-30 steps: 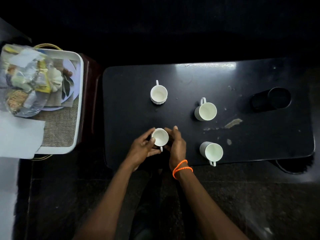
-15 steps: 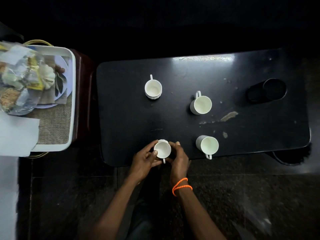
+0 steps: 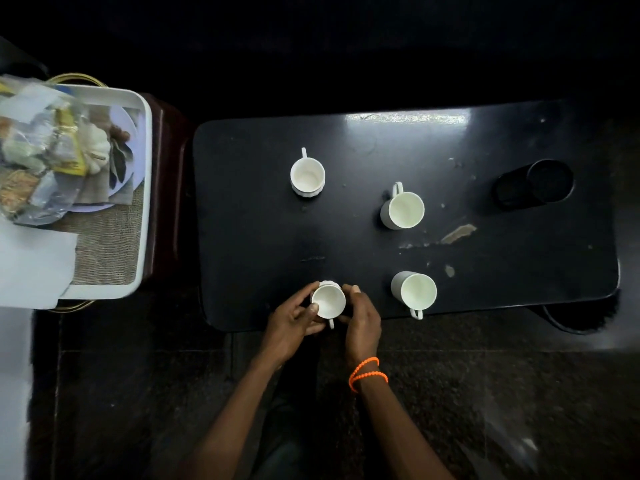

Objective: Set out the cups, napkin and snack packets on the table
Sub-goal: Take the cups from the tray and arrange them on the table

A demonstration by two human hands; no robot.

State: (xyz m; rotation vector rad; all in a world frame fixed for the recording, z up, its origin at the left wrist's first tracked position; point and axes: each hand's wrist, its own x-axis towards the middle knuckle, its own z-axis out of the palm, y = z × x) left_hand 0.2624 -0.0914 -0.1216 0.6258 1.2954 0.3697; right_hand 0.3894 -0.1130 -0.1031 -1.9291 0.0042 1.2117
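Your left hand and right hand are cupped around the nearest white cup, fingers pressed to its sides, so both are grasping it. It sits at the near edge of the desk, handle pointing back toward you, though I cannot tell whether its base is fully down.

The main risk is that edge. The cup is close to the rim, and if you let go before it is flat, or brush the handle as you draw back, it could tip off onto the floor. Nudge it inward before releasing.

The other three cups stand upright, well apart from one another. The snack packets are piled on the tray to your left, beside a pale sheet that may be the napkin, so most of the setting-out is not yet done. Reaching across for them could catch the near cup with your forearm.

Compared with a second ago, the cup in your hands has come nearer the desk's front edge.
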